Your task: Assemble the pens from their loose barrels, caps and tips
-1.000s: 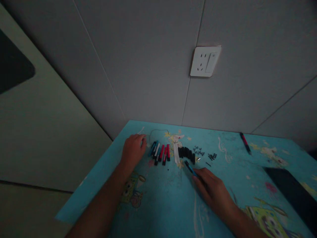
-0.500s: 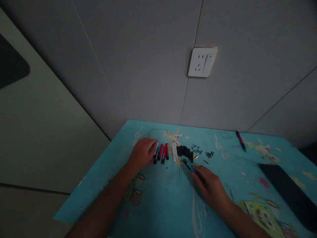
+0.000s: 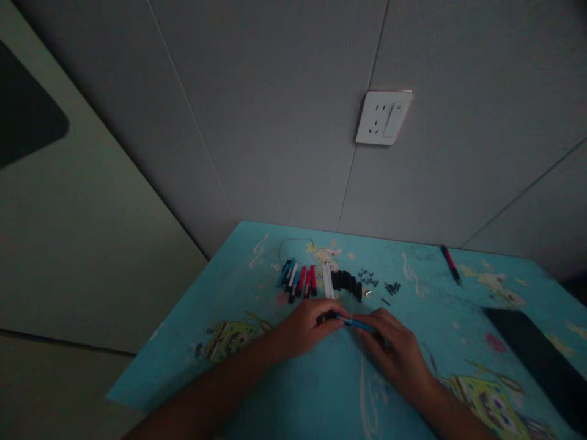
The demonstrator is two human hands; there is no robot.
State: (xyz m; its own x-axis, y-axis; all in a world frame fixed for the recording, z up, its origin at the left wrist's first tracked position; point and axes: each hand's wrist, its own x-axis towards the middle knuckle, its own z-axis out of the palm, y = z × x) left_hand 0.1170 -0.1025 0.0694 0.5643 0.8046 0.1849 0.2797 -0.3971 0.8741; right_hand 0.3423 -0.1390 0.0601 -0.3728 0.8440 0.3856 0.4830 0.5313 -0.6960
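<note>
A slim blue pen (image 3: 360, 324) lies across between my two hands, a little above or on the near part of the table. My right hand (image 3: 392, 345) is closed around its right end. At its left end, the fingers of my left hand (image 3: 312, 327) pinch together; something dark shows between them, too dim to make out. Just beyond my left hand is a row of blue, white and red pen barrels (image 3: 301, 281). Thin white sticks (image 3: 327, 280) lie beside them, then a row of short black pieces (image 3: 347, 283).
Small dark parts (image 3: 367, 277) and more dark bits (image 3: 392, 287) lie right of the black pieces. A red and black pen (image 3: 451, 265) rests near the wall. A dark flat panel (image 3: 536, 354) is at the right. The wall carries a socket (image 3: 384, 118).
My left hand has left the row of barrels and come right and nearer, to the blue pen's end. The pen has turned more level in my right hand. The view has shifted slightly.
</note>
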